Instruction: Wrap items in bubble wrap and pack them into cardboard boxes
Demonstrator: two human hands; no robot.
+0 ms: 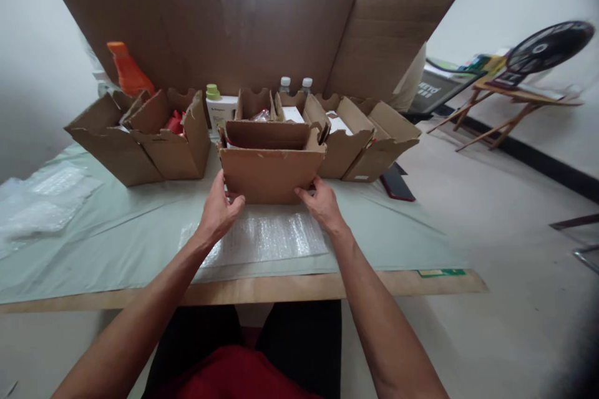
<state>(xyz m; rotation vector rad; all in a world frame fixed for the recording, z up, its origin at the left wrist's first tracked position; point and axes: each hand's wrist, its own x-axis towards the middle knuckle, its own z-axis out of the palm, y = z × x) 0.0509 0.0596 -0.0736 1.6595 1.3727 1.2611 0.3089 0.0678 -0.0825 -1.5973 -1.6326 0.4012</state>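
Between my two hands is a brown cardboard box [274, 176] with an open top, in front of the row of other boxes. My left hand [221, 204] grips its lower left corner, thumb on the front face. At the lower right corner my right hand [322, 202] holds it the same way, fingers around the side. What lies inside this box is mostly hidden by its front wall. A sheet of bubble wrap [262, 240] lies flat on the cloth just below the box, between my forearms.
Open cardboard boxes [185, 153] stand left and right, some with red or white items inside. Behind them are a white bottle with a green cap [221, 109], an orange bottle [128, 72] and a tall cardboard panel [253, 31]. More bubble wrap [44, 199] lies left; a dark phone-like slab [397, 184] right.
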